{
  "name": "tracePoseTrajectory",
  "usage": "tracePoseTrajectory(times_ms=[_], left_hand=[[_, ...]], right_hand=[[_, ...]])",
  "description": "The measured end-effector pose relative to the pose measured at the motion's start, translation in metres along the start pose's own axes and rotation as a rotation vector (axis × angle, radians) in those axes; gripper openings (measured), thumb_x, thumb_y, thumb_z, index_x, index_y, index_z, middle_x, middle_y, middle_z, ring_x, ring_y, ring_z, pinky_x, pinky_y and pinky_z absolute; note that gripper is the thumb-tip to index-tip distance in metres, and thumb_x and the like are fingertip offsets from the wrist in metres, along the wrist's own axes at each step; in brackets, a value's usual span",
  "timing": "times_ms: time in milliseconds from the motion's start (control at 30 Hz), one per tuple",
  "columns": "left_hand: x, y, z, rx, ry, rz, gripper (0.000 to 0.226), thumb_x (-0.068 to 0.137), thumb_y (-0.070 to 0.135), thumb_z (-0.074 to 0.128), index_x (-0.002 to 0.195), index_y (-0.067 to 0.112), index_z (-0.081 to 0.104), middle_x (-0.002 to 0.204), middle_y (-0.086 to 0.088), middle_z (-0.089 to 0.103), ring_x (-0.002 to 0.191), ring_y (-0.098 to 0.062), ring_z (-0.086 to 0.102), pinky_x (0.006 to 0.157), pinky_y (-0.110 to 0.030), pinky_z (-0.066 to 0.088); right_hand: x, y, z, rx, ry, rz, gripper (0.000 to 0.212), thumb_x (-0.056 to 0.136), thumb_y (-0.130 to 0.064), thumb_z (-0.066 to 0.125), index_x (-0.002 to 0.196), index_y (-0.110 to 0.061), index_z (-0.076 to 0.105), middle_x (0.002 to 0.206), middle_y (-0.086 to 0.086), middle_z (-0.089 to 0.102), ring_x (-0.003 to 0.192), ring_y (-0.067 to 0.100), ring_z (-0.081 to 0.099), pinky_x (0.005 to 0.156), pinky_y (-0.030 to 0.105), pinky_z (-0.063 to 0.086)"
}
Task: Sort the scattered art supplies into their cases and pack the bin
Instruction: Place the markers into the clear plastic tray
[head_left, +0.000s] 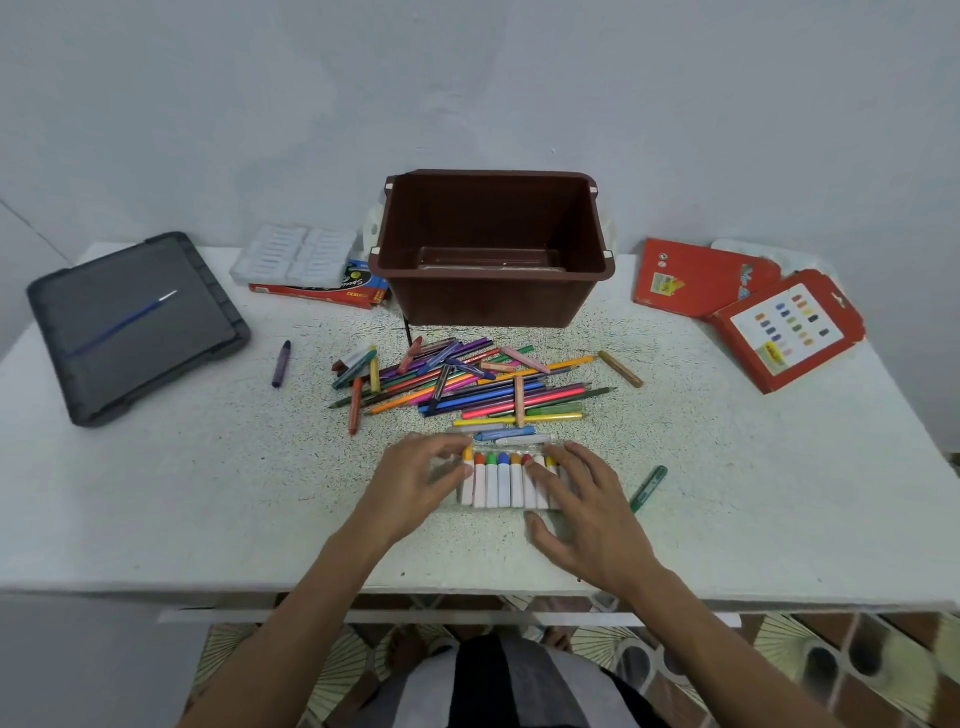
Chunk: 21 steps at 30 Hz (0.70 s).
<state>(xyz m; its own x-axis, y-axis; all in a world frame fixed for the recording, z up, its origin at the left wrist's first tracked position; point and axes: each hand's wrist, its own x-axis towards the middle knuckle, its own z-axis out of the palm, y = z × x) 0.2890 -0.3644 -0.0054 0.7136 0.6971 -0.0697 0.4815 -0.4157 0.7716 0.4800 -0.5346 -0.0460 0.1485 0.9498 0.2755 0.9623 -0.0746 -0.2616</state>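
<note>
Right hand (587, 509): It lies flat with its fingers spread on the right side of the markers. It presses down and grips nothing.
Left hand (415, 478): Its fingers bend round the left end of the clear case and hold it.
Clear case (491, 511): It sits flat on the table (208, 493) between the two hands. It looks thin, light, bendy and a bit slippery. I think it is best held by both short ends and kept level.
Markers (504, 483): They lie side by side in the case with their coloured caps pointing away. They are light, hard and round, so they may roll out if the case tips.
Green marker (648, 488): It lies alone, near the right hand. A pinch in the middle should do.
Pile (467, 384): Pencils, pens and crayons lie crossed over each other just past the case. They are thin and light. Crayons can snap, so take a few at a time.
Purple crayon (281, 364): It lies alone, left of the pile.
Grey lid (182, 332): It is far left, with a blue brush (124, 322) on top.
Red boxes (701, 275): They lie far right. They are card and can squash.
Bin (493, 301): It is brown hard plastic and stands open behind the pile. Lift it by its two side rims.
</note>
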Motion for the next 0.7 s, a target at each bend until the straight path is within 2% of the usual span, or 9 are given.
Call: tracePoseTrajectory(times_ms=[67, 167, 333, 467, 700], left_hand=[[0.001, -0.006, 0.002, 0.069, 0.008, 0.054, 0.034, 0.089, 0.036, 0.069, 0.123, 0.031, 0.067, 0.11, 0.018, 0.057, 0.108, -0.003, 0.05, 0.096, -0.03, 0.039], [0.002, -0.014, 0.004, 0.108, 0.029, 0.098, 0.035, 0.089, 0.039, 0.068, 0.122, 0.029, 0.068, 0.104, 0.014, 0.054, 0.105, -0.009, 0.049, 0.099, -0.039, 0.037], [0.001, -0.019, 0.007, 0.198, 0.048, 0.23, 0.035, 0.092, 0.035, 0.065, 0.126, 0.024, 0.067, 0.104, 0.015, 0.053, 0.102, -0.005, 0.043, 0.095, -0.036, 0.039], [0.0, -0.019, 0.007, 0.279, 0.067, 0.301, 0.044, 0.093, 0.044, 0.052, 0.124, 0.018, 0.068, 0.105, 0.005, 0.059, 0.101, -0.005, 0.042, 0.088, -0.031, 0.039], [-0.006, -0.027, 0.014, 0.388, 0.11, 0.352, 0.041, 0.098, 0.04, 0.046, 0.129, 0.02, 0.065, 0.113, 0.004, 0.055, 0.106, -0.012, 0.047, 0.086, -0.032, 0.046]], right_hand=[[0.0, 0.0, 0.0, 0.0, 0.005, -0.005, 0.055, 0.091, -0.048, 0.056, 0.136, -0.016, 0.055, 0.142, 0.008, 0.05, 0.136, 0.032, 0.04, 0.108, 0.049, 0.038], [-0.001, 0.0, -0.001, -0.004, 0.004, -0.007, 0.056, 0.091, -0.048, 0.056, 0.137, -0.016, 0.054, 0.142, 0.009, 0.05, 0.135, 0.032, 0.04, 0.107, 0.05, 0.039], [-0.001, 0.0, 0.0, 0.009, 0.005, -0.005, 0.056, 0.09, -0.048, 0.057, 0.137, -0.017, 0.055, 0.142, 0.009, 0.05, 0.135, 0.032, 0.04, 0.108, 0.05, 0.039], [-0.001, 0.0, 0.0, 0.004, -0.002, -0.003, 0.056, 0.09, -0.048, 0.057, 0.137, -0.017, 0.055, 0.142, 0.008, 0.05, 0.136, 0.032, 0.04, 0.107, 0.05, 0.039], [-0.001, 0.0, 0.0, 0.008, 0.007, -0.006, 0.056, 0.09, -0.047, 0.057, 0.137, -0.017, 0.055, 0.141, 0.008, 0.05, 0.135, 0.032, 0.041, 0.107, 0.05, 0.039]])
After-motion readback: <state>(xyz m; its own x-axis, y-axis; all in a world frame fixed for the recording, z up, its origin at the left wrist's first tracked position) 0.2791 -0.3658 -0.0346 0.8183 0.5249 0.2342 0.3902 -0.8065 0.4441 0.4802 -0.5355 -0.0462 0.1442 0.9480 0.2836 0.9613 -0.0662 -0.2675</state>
